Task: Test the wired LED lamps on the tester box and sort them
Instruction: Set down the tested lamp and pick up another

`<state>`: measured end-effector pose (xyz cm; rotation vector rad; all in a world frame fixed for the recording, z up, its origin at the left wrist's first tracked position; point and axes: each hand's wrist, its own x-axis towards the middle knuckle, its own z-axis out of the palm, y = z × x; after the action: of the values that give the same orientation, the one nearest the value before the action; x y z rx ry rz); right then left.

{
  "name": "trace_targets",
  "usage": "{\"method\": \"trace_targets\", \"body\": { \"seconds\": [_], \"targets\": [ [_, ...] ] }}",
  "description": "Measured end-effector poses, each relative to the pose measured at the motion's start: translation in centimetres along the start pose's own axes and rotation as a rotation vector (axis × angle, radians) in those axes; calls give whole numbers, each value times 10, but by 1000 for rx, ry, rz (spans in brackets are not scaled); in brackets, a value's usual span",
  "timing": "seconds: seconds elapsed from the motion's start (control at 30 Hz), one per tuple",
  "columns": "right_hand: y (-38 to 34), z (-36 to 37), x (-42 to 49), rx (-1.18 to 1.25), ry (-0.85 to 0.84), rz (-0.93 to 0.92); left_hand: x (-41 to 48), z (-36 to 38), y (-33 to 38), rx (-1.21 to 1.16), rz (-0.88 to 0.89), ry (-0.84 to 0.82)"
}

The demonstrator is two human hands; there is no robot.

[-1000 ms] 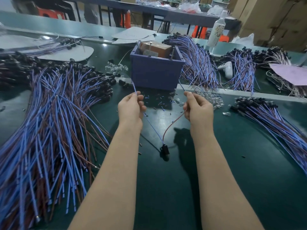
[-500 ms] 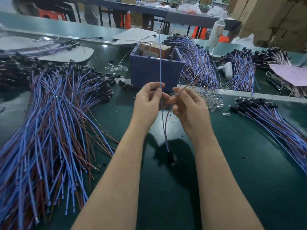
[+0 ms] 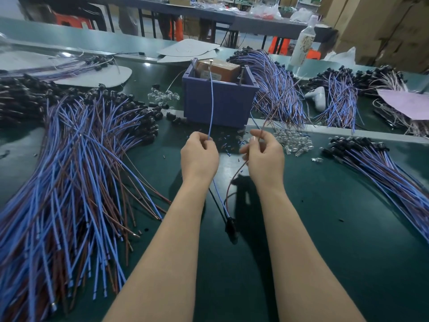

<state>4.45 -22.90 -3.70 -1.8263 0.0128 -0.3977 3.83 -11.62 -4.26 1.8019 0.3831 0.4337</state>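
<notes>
Testing step, contact half made. Pinching blue wire [image 3: 210, 105] w/ L hand [image 3: 199, 156] just in front of tester box [image 3: 232, 105], tip up at box's left pin [image 3: 210, 62], prob touching. Pinching brown wire [image 3: 267, 115] w/ R hand [image 3: 264, 156], same spot, free end off box's right side, not on right pin [image 3: 242, 73] yet. Lamp head [image 3: 230, 225] low, near side of box, no glow seen. Next: needs brown tip on right pin w/o losing blue contact, then sort.

I'm at a factory assembly bench: heaps of blue-and-brown wired lamps [image 3: 69, 170] cover my green worktable [image 3: 325, 228], more long tables [image 3: 267, 25] stand far behind, and cardboard cartons [image 3: 383, 31] are stacked at the far right.
</notes>
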Motion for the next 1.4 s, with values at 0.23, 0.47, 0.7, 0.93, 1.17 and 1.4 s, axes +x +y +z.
{"method": "trace_targets", "body": {
  "seconds": [0.23,0.47,0.7,0.93,1.17,1.4],
  "targets": [
    [-1,-18,16,591,247,190,0,-7,5,-113,117,177],
    [10,-17,20,382,317,228,-1,-13,16,-452,250,404],
    [9,-5,10,121,122,31,7,-12,7,-375,137,381],
    [10,4,1,-26,29,-57,-3,-7,10,-336,231,176],
    [12,4,2,-79,2,-34,-4,-10,18,-395,286,379],
    [16,6,4,-90,3,-13,0,0,5,-311,73,142]
  ]
}}
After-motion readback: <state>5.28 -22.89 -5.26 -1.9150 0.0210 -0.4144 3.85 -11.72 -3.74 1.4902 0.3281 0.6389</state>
